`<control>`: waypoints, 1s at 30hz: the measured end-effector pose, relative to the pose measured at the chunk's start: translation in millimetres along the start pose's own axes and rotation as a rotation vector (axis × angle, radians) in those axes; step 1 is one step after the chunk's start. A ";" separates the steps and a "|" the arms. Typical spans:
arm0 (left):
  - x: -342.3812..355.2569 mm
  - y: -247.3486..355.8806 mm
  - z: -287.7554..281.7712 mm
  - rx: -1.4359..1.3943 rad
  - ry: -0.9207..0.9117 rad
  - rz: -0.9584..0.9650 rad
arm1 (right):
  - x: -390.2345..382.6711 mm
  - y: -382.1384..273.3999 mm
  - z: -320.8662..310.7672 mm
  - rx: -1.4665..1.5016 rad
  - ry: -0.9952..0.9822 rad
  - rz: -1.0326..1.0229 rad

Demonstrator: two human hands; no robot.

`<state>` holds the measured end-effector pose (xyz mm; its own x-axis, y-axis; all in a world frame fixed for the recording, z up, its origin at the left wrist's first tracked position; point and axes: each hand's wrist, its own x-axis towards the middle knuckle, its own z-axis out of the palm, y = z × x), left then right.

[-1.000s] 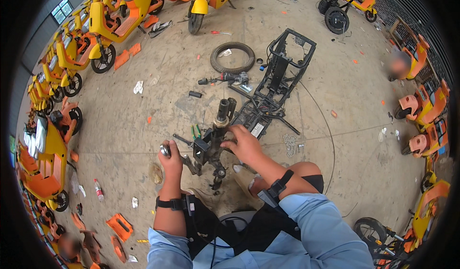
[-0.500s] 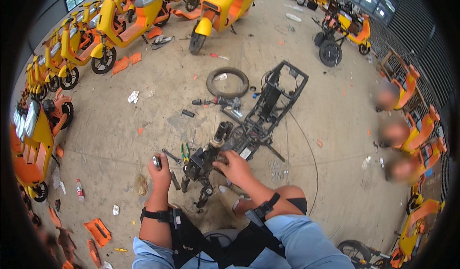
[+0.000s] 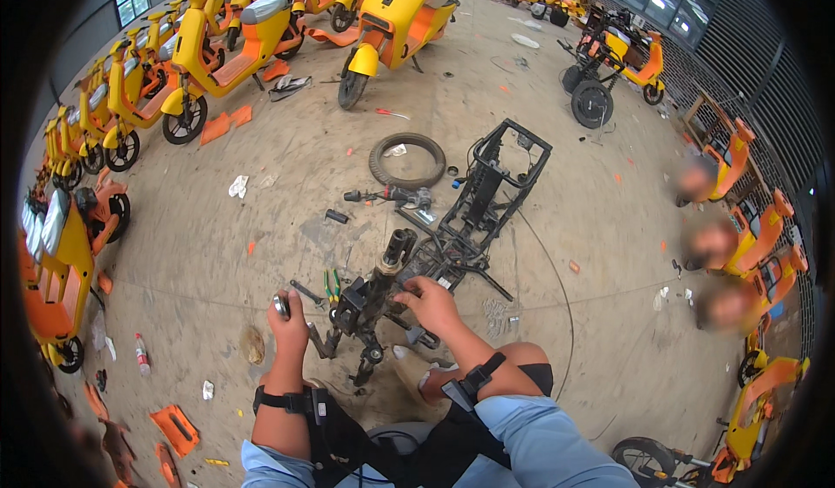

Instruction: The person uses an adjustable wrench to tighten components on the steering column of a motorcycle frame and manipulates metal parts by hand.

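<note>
Both hands work: left hand (image 3: 290, 323) grips tool (image 3: 282, 305), right hand (image 3: 432, 304) frame (image 3: 452, 236).

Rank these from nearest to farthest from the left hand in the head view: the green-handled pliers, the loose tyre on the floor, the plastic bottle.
From the left hand:
1. Green-handled pliers, just up and to its right on the floor.
2. Plastic bottle, off to its left on the floor.
3. Loose tyre, lying flat well beyond it, past the stripped frame.

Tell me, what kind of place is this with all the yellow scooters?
Probably a scooter repair or take-apart workshop. Rows of yellow electric scooters stand on the concrete floor, a stripped black scooter frame lies beside a loose tyre, and the person's hands work on its front fork.
</note>
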<state>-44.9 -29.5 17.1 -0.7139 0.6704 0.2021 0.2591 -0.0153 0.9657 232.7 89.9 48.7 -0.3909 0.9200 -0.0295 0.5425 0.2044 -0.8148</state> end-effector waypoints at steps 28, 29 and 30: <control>9.8 18.2 -6.3 0.032 0.054 0.041 | 27.0 -20.6 -10.1 -0.125 -0.019 -0.145; 6.7 19.0 -4.7 0.039 0.050 0.054 | 25.3 -22.1 -12.0 -0.131 -0.014 -0.134; 2.9 19.8 -4.1 0.045 0.047 0.067 | 21.6 -23.2 -13.5 -0.136 -0.011 -0.123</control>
<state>-44.5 -30.9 37.5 -0.7237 0.6333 0.2742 0.3355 -0.0244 0.9417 221.7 109.5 74.7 -0.4682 0.8817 0.0591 0.5853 0.3595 -0.7268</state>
